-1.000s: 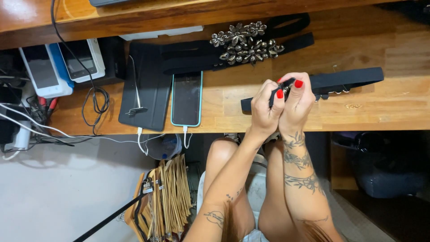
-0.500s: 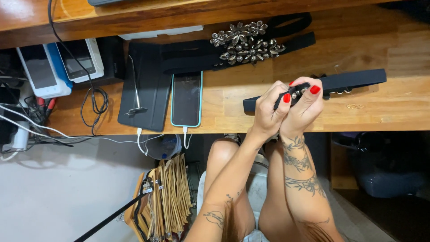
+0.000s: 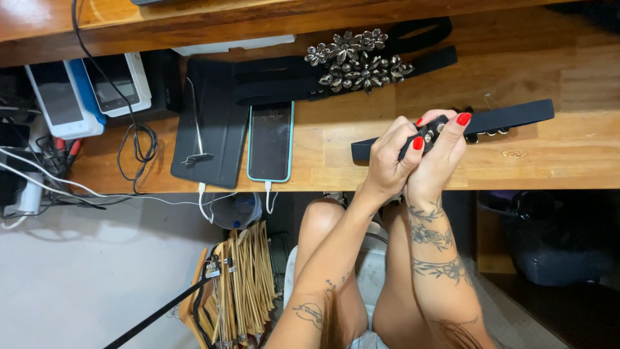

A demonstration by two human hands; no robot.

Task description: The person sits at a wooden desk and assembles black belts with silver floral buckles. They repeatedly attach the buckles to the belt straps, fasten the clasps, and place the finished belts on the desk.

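A long black fabric strap (image 3: 510,117) lies across the wooden desk (image 3: 568,148), running from right of my hands to a loose end at the left. Both hands pinch its middle together. My left hand (image 3: 387,158) and my right hand (image 3: 442,155) have red nails and press a small black piece with metal studs (image 3: 431,129) on the strap. A few small metal bits lie on the desk just beyond my right hand.
A phone in a light blue case (image 3: 270,142) lies charging next to a black tablet cover (image 3: 210,129). A black band with grey jewelled flowers (image 3: 355,61) lies further back. Card readers and cables crowd the left. Wooden hangers (image 3: 242,284) stand under the desk.
My hands and the strap have shifted slightly up and to the right on the desk. The grip on the strap looks the same.
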